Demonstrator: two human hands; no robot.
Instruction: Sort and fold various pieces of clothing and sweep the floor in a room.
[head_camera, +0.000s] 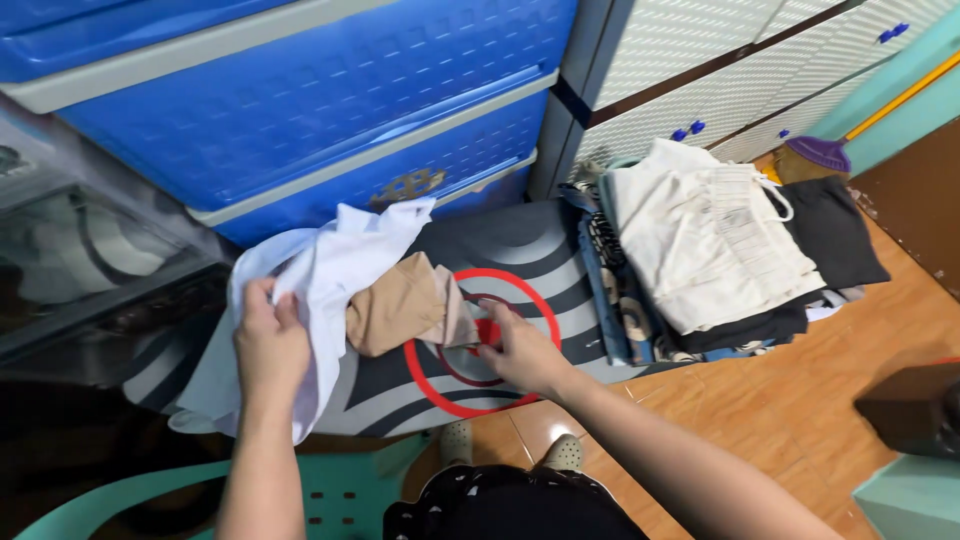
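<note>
With the left hand (268, 345) closed on the white shirt (330, 275) and the right hand (520, 350) pinching the tan cloth (400, 310) on the ironing board (520, 250), I'd pull both flat before folding.

A blue drawer unit (300, 110) stands behind, folded clothes (715, 250) stacked at right, purple broom (822, 152) beyond.

Soft matt white cloth garment (320, 280); tan knit fabric (400, 310); glossy moulded blue plastic drawers (300, 110); smooth printed fabric ironing board cover (520, 250); polished wood-look floor (790, 400).
</note>
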